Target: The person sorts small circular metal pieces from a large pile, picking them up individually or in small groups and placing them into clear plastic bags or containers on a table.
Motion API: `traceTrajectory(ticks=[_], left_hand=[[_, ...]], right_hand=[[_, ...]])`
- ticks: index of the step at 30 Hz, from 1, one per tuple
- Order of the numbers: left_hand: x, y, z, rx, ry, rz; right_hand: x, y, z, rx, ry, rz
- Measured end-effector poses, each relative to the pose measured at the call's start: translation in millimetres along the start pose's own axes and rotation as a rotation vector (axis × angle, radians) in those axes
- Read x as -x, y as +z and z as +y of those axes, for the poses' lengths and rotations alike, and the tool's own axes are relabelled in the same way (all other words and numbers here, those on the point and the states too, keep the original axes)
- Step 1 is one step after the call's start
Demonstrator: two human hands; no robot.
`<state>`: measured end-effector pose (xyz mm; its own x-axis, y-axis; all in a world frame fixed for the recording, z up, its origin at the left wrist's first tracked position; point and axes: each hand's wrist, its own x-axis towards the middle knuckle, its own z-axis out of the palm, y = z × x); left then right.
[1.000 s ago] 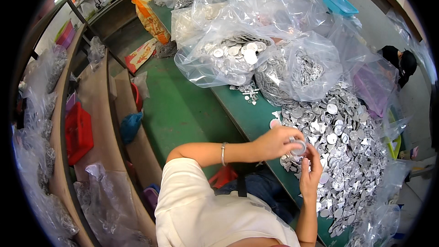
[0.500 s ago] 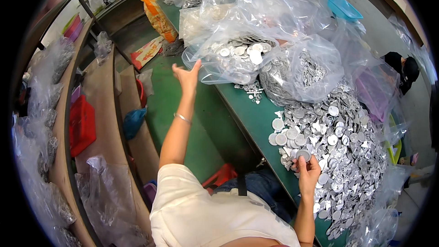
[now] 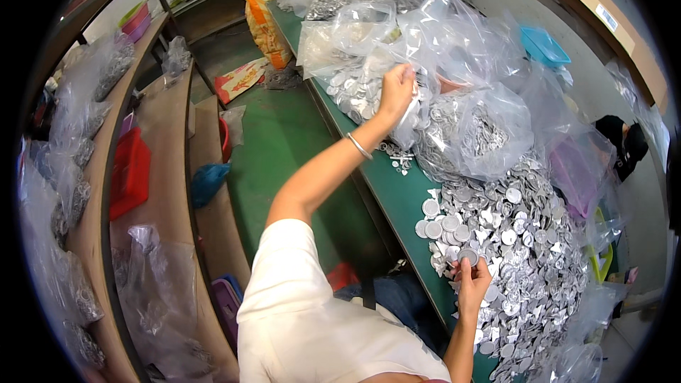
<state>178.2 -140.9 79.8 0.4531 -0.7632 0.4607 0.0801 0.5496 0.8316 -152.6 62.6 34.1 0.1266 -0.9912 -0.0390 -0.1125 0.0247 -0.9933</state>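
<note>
Pinching grey disc in right hand, gripping clear bag in left hand!
Close to bench's near edge; likely stiff, light, slick, best taken edgewise.

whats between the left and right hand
In the head view: a clear bag of silvery pieces, some green tabletop and part of the silvery pile.

The head view looks down over the nearby shirt through a wide fisheye lens, taking in the left hand and right hand; it faces forward along the tabletop, shelves at left.
</note>
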Motion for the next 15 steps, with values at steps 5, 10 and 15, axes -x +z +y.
traceTrajectory(ticks=[5,10,15], left_hand=[[35.7,0.5,21.2,-0.099,-0.010,0.011],[46.8,-11.4,28.8,-0.140,-0.122,-0.073],[57.5,-26.2,21.0,-0.493,0.054,0.097]], right_hand=[[-5.4,-4.8,8.2,-0.009,-0.018,0.039],[-9.3,-15.4,8.4,-0.003,0.031,0.097],[-12.7,-56.6,3.1,-0.147,0.050,0.121]])
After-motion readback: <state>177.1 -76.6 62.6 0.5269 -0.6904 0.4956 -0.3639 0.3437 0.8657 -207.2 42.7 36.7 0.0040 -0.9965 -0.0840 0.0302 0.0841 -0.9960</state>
